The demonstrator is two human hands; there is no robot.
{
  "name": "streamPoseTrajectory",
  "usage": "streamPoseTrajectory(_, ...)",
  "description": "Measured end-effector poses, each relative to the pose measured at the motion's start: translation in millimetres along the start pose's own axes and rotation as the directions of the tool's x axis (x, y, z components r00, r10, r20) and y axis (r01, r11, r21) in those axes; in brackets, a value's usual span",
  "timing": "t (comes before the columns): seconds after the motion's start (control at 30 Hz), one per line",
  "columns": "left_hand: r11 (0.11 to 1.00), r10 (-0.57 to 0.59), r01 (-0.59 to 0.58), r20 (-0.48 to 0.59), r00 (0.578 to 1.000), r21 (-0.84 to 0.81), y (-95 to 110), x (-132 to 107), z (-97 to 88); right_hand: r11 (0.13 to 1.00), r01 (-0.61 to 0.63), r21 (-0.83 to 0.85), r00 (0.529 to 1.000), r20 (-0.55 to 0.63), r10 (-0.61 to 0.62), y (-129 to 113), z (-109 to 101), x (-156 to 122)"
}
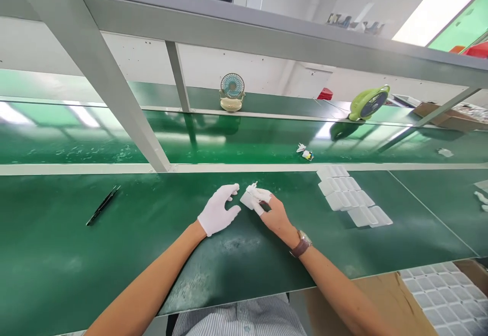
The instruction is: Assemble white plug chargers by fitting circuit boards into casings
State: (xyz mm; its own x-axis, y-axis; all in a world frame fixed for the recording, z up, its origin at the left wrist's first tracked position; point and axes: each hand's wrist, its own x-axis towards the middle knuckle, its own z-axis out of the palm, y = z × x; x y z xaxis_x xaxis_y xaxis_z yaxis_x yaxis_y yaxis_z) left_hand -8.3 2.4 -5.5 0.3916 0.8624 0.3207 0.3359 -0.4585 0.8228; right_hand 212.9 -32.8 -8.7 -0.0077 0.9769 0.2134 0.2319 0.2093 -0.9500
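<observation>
Your right hand (272, 211) has its grip pinched on a small white part (249, 199), mid green tabletop (114, 254). Your gloved left hand (218, 211) sits just beside it, grip spread. White casings (353, 201) lie to the right, black tweezers (102, 205) well off left.

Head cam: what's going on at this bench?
A person at the green bench pinches a small white part in the right hand. The gloved left hand is open close beside it. Rows of white casings lie to the right; black tweezers lie to the left.
</observation>
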Motion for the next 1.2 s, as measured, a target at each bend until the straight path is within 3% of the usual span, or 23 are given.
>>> streamPoseTrajectory(0.13, 0.998, -0.042, 0.044, -0.055, 0.998, 0.044, 15.0, -6.1, 14.5, 0.956, -0.103, 0.275, 0.994, -0.003, 0.108, -14.7, 16.4, -1.8)
streamPoseTrajectory(0.2, 0.996, -0.006, 0.016, -0.112, 0.994, 0.086, 20.8, -8.8, 18.5, 0.842, -0.215, 0.494, 0.976, 0.084, 0.200, -26.7, 24.2, -4.2)
streamPoseTrajectory(0.27, 0.993, 0.073, -0.055, -0.166, 0.983, 0.109, 24.7, -11.0, 19.1, 0.662, -0.321, 0.677, 0.945, 0.187, 0.267, -37.2, 30.5, -6.6)
streamPoseTrajectory(0.33, 0.986, 0.137, -0.116, -0.182, 0.974, 0.119, 27.3, -12.5, 17.2, 0.561, -0.365, 0.743, 0.927, 0.237, 0.289, -43.3, 35.0, -8.3)
streamPoseTrajectory(0.73, 0.984, 0.042, -0.020, -0.121, 0.992, 0.175, 34.6, -13.6, 11.2, 0.499, -0.416, 0.761, 0.905, 0.290, 0.311, -38.2, 43.6, -14.4)
streamPoseTrajectory(1.07, 0.977, 0.060, -0.029, -0.142, 0.988, 0.211, 25.1, -13.3, 12.5, 0.530, -0.411, 0.742, 0.906, 0.264, 0.332, -40.8, 50.2, -18.8)
streamPoseTrajectory(1.2, 0.978, 0.055, -0.024, -0.144, 0.988, 0.209, 23.5, -14.1, 13.0, 0.493, -0.417, 0.763, 0.898, 0.262, 0.354, -39.4, 51.2, -20.0)
